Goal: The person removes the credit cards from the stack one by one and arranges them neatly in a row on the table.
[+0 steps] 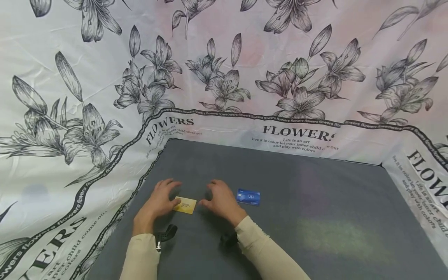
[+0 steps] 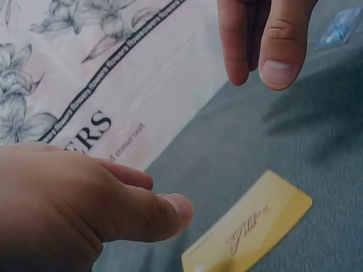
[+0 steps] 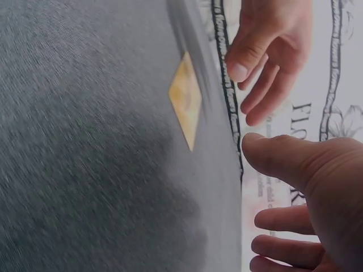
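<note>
On the left half of the gray tabletop (image 1: 308, 186), the gold card (image 1: 187, 206) is laid flat between two hands; nothing is held by either — the left hand (image 1: 161, 200) is loosely spread, its thumb poised above the card's left edge, and the right hand (image 1: 224, 200) is kept half open just off the right edge; farther right, the blue VIP card (image 1: 248, 197) is touched by neither; so thin a card, flush with the surface, could be skidded rather than raised if pressed by one thumb alone; fingertips might be knocked together — little room is left between them; the blue card could be nudged if the right hand were swung rightward.
</note>
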The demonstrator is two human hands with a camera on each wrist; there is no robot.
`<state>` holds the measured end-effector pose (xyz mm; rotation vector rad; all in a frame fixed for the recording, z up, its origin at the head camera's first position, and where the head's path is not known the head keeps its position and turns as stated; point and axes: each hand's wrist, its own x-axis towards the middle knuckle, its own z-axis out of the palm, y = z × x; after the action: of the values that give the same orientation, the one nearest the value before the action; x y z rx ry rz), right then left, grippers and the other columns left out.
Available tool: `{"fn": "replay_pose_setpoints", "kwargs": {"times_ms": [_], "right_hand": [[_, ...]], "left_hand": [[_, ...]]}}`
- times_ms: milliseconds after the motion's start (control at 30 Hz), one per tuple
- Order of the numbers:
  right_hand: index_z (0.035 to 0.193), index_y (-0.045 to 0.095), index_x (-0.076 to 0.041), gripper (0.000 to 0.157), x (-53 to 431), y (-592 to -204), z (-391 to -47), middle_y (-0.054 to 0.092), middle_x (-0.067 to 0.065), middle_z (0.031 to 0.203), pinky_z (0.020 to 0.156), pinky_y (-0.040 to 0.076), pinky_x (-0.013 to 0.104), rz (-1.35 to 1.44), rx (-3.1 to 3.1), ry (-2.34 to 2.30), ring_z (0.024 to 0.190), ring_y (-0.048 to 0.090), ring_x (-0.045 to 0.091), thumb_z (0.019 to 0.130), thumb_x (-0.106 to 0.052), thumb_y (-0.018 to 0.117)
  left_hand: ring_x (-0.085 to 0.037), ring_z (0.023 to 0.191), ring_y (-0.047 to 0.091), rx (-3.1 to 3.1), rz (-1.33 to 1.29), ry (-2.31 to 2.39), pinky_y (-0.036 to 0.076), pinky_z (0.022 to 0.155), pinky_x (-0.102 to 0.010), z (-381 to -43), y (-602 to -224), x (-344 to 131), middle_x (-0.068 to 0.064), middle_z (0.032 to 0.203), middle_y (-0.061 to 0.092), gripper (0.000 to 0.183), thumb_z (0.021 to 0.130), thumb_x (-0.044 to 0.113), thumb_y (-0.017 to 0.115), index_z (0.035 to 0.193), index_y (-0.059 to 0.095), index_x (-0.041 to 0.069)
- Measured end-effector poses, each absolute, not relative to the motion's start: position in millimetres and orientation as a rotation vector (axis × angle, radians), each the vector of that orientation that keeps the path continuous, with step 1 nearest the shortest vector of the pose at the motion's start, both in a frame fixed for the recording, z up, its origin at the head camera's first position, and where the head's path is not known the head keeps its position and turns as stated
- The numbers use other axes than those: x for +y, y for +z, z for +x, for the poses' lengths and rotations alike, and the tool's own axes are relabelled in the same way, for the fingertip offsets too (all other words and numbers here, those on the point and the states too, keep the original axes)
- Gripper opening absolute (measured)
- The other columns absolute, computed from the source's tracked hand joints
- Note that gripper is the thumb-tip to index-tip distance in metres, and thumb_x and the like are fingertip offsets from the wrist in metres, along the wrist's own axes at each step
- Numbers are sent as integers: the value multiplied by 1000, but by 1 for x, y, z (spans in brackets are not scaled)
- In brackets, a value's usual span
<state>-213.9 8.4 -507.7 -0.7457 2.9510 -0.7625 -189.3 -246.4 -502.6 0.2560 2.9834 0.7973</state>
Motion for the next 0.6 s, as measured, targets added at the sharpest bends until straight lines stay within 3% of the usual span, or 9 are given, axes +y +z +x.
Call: {"fn": "replay_pose_setpoints", "kwargs": {"times_ms": [600], "right_hand": [[146,67,1,67,44,-492,-219,59,22,158,120,48,59,-578,2925,-888,147,57,42,96,-39,86]], "left_hand": [[-55,161,28,2951,299,846,34,123,-75,-198,-487,-214,-28,171,39,54,102,15,77,153,60,6]]}}
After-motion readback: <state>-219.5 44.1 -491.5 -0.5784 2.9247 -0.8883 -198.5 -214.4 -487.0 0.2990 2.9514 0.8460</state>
